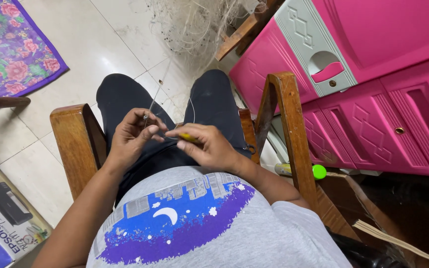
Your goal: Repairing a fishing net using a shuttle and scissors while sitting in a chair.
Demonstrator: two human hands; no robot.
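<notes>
— What is seen nearest in the head view?

— A grey shirt [234,233] with a blue and purple print is seen lowest in the frame, and dark trousers [125,99] above it, between the arms of a wooden chair [75,144].

— How are the hands held?

— The left hand [132,136] is curled, and a thin line [156,94] is pinched between thumb and forefinger at a small dark knot or bead. The right hand [209,146] is closed around a small yellow tool [189,137], with the tip pointed toward the left fingers. Both are held over the lap, nearly touching.

— What is hard to make out?

— The line is nearly lost against the pale floor [115,39] as it runs up to a tangled net [194,25]. The tool is mostly covered by fingers. A pink cabinet [373,99] and a printer box [6,218] are cut off by the frame.
</notes>
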